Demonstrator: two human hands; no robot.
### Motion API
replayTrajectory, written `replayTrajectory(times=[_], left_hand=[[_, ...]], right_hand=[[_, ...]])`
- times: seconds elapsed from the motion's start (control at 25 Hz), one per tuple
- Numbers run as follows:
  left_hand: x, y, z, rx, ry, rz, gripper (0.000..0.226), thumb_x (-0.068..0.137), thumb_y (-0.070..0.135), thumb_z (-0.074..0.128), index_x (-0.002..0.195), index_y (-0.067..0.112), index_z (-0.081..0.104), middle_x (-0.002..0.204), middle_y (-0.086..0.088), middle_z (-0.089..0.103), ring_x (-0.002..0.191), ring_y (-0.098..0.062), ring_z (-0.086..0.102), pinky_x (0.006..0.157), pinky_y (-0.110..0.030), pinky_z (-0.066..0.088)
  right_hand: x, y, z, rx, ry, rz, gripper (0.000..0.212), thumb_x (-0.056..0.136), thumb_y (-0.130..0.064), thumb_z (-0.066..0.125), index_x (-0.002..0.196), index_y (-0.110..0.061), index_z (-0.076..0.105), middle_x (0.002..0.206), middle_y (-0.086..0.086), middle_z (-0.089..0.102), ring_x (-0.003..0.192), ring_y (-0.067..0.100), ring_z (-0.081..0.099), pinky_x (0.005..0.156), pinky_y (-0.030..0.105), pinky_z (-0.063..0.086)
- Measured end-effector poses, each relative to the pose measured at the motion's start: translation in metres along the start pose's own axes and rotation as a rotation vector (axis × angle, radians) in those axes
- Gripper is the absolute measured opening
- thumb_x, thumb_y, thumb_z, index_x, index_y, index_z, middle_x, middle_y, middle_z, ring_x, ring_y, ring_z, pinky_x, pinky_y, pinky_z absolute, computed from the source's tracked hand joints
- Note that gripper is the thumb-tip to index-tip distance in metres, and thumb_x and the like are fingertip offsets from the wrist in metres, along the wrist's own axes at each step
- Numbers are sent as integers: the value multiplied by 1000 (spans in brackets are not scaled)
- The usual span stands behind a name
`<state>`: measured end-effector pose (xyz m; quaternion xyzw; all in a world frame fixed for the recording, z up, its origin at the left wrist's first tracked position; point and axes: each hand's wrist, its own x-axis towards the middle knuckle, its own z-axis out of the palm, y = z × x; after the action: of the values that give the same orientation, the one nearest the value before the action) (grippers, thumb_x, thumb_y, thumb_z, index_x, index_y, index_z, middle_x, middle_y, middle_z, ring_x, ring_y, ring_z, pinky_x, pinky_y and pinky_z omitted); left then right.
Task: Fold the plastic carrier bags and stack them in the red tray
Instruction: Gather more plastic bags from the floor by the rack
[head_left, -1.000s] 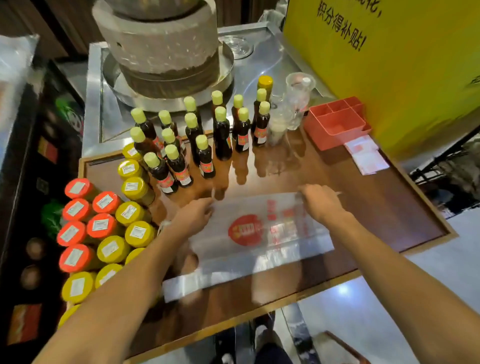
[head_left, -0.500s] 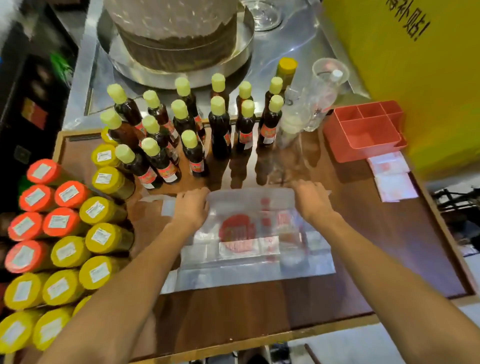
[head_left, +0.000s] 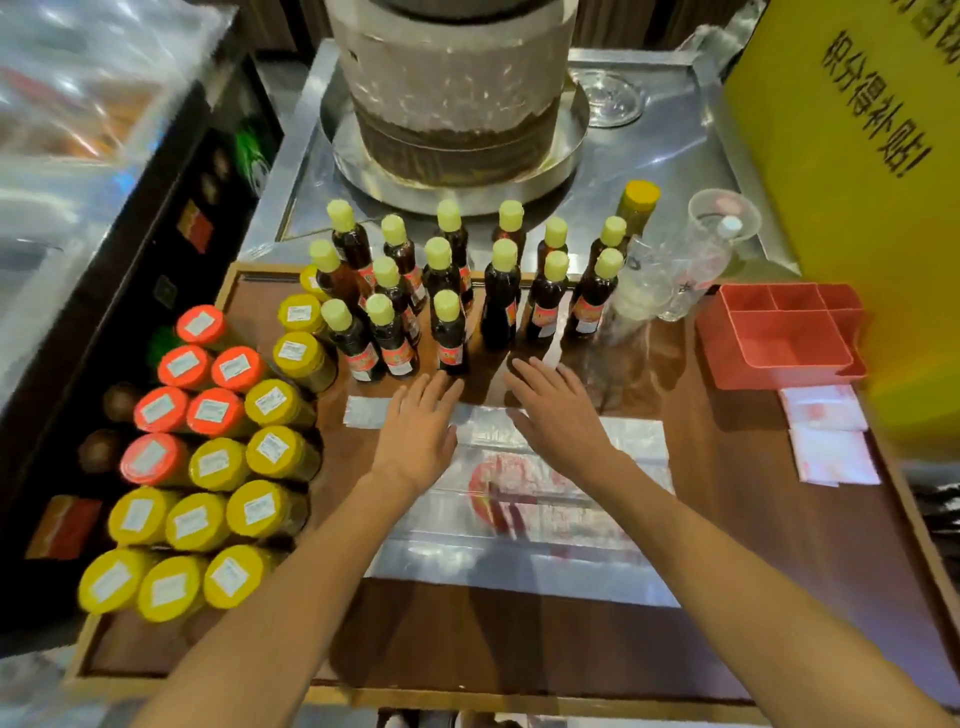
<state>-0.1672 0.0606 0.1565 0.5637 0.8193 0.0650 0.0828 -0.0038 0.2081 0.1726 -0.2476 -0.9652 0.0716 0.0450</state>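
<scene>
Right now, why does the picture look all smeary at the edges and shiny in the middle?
Head view: the wide lens bends the edges, so the table rim curves; the far left smears with motion blur; the clear bag throws back glare, hiding its red print; the left hand and right hand look fairly sharp.

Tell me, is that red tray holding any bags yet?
Empty: the red tray shows bare compartments; the plastic bag lies on the table.
</scene>
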Motion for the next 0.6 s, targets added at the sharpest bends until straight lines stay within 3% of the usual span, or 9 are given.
replayTrajectory(times=[0.16, 0.36, 0.52, 0.6], left_hand=[[-37, -28, -41, 10, 152, -66, 58, 86, 20, 69, 142, 16, 52, 144, -11, 52, 134, -34, 47, 110, -52, 36], [-116, -103, -84, 103, 204, -256, 66, 92, 30, 60, 153, 20, 37, 157, -9, 38, 144, -33, 35, 116, -52, 30], [-219, -184, -124, 165, 349, -394, 65, 83, 31, 71, 143, 17, 52, 146, -11, 52, 133, -35, 49, 108, -52, 41], [-278, -222, -138, 201, 396, -475, 62, 83, 31, 72, 141, 16, 54, 145, -11, 53, 132, -33, 51, 108, -51, 42]], right_hand=[[32, -71, -19, 13, 75, -159, 50, 101, -35, 56, 148, -19, 47, 154, 5, 45, 145, 27, 38, 118, 49, 29], [65, -191, -32, 27, 125, -360, 54, 87, -33, 74, 137, -19, 60, 142, 7, 58, 132, 29, 54, 109, 51, 42], [79, -322, -42, 61, 166, -579, 50, 96, -39, 49, 142, -17, 54, 145, 10, 55, 132, 33, 52, 107, 51, 41], [77, -393, -41, 93, 187, -655, 49, 95, -36, 59, 139, -14, 58, 143, 11, 56, 131, 33, 53, 105, 52, 44]])
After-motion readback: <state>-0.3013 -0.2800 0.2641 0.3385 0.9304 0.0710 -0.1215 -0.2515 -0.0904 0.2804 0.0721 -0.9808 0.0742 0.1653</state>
